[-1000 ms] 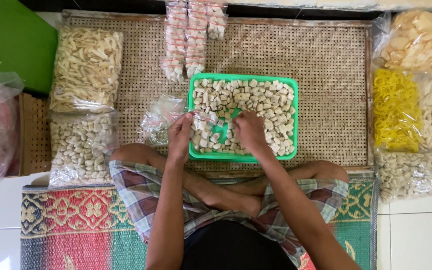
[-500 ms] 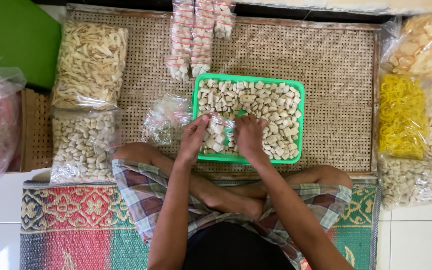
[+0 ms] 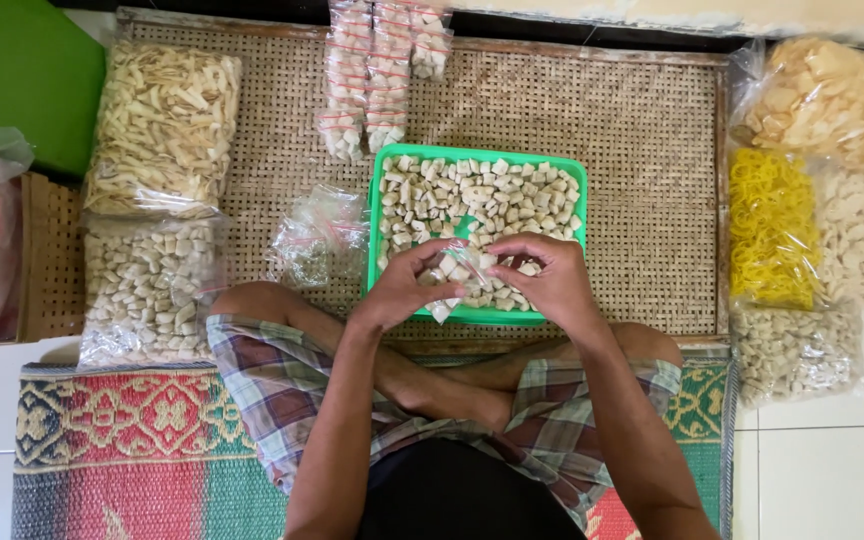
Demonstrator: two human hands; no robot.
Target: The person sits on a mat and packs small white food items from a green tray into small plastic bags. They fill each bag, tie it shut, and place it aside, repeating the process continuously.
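Both hands (image 3: 482,285) hold a small clear bag (image 3: 449,290) hanging mouth-up, upright.

I see a bright green plastic tray (image 3: 380,215) filled with pale beige cracker pieces (image 3: 482,195). It sits on a tan woven mat (image 3: 642,150) with a fine criss-cross weave. My shorts (image 3: 272,375) are plaid in purple, brown and white. Under me lies a floor mat (image 3: 142,440) patterned in red, teal and yellow, with diamond motifs. At the right I see a bag of vivid yellow crackers (image 3: 772,230), and a flat green board (image 3: 22,75) at top left. The small packets (image 3: 377,70) carry red ties.
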